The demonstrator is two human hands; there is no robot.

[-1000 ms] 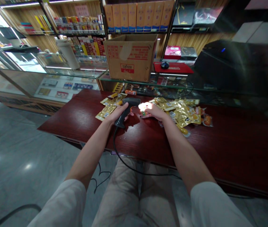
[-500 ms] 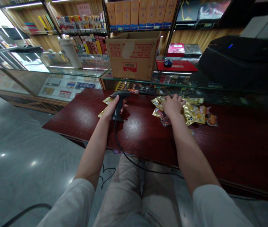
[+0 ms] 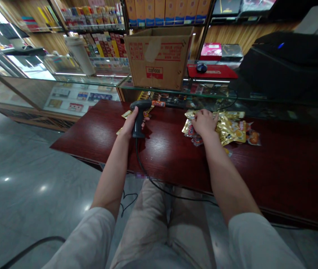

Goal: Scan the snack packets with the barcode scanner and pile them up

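My left hand [image 3: 132, 123] is wrapped round the grip of a dark handheld barcode scanner [image 3: 139, 114], held upright over the dark red wooden table [image 3: 170, 157], its black cable [image 3: 142, 168] trailing down toward my lap. A few gold snack packets [image 3: 125, 114] lie just behind that hand. My right hand [image 3: 205, 123] rests palm down with fingers curled on a pile of gold and orange snack packets [image 3: 231, 129] at the table's middle right. What the fingers grip, if anything, is hidden.
An open cardboard box [image 3: 159, 56] stands on the glass counter [image 3: 97, 80] behind the table. A red mouse pad with a mouse [image 3: 202, 68] lies to its right, beside a black machine [image 3: 284, 63]. Shelves of boxed goods [image 3: 99, 41] fill the back. Grey tiled floor [image 3: 21, 168] spreads left.
The scanner's light has gone off and my left hand has lifted it upright and back left. My right hand let go of the scanned packet and moved right onto the pile.
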